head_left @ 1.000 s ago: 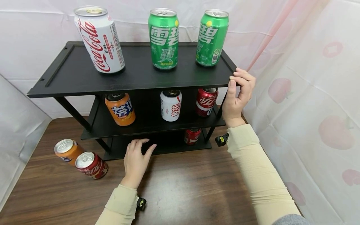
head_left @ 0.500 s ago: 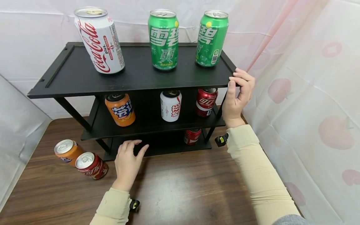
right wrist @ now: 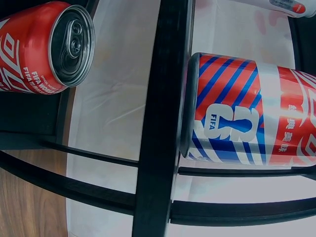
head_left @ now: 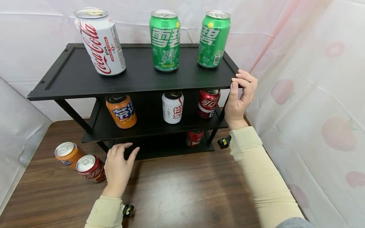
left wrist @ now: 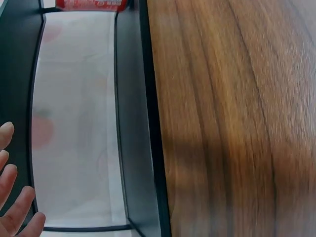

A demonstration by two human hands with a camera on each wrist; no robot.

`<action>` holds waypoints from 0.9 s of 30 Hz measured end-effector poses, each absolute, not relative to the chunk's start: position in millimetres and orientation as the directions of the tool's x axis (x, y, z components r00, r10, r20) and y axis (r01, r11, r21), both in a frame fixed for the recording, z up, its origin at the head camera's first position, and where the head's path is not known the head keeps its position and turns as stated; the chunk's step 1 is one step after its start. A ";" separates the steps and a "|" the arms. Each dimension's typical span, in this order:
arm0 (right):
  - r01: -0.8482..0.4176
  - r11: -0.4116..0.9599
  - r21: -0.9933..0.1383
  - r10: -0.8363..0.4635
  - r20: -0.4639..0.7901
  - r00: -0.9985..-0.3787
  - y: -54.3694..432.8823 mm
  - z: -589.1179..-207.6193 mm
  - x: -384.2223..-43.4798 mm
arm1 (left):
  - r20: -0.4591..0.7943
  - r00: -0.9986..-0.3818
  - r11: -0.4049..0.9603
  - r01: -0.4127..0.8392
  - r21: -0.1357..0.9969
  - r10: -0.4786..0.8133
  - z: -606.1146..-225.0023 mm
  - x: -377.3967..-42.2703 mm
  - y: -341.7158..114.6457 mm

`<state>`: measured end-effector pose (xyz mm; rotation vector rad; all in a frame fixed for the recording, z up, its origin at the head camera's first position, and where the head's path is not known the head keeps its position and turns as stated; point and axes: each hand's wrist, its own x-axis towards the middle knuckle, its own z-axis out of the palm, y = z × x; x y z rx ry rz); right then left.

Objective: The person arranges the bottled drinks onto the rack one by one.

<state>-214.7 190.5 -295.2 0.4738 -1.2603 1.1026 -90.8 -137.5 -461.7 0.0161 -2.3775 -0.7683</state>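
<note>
My left hand (head_left: pixel 118 167) is held in front of the bottom level of a black three-tier shelf (head_left: pixel 137 81), thumb and fingers spread with nothing between them. Its fingertips (left wrist: pixel 24 202) show at the left edge of the left wrist view. Just left of this hand, a dark red soda can (head_left: pixel 92 171) stands on the table, partly covered by the hand in the head view. Beside that is an orange soda can (head_left: pixel 68 154). My right hand (head_left: pixel 240 98) grips the front right corner of the top board, fingers over the edge; the right wrist view leaves it out.
The top board carries a white Coca-Cola can (head_left: pixel 101 44) and two green cans (head_left: pixel 164 42). On the middle board stand an orange can (head_left: pixel 122 112), a white can (head_left: pixel 172 109) and a red can (right wrist: pixel 232 108). Another red can (right wrist: pixel 29 49) sits on the bottom board. Curtains (head_left: pixel 310 95) hang around.
My left hand has moved left along the shelf's front, toward the dark red can on the table, with its fingers still spread. The right hand stays on the corner.
</note>
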 end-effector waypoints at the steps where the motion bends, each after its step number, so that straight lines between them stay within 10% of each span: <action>1: -0.855 0.444 -0.268 0.396 0.915 -0.081 190.9 -295.6 -214.8 | 0.567 -0.799 0.831 0.168 0.530 -0.200 -460.4 -89.9 -139.3; 27: -0.852 0.449 -0.269 0.394 0.915 -0.081 191.1 -295.5 -214.6 | 0.596 -0.752 0.851 0.092 0.517 -0.280 -453.8 -75.3 -183.4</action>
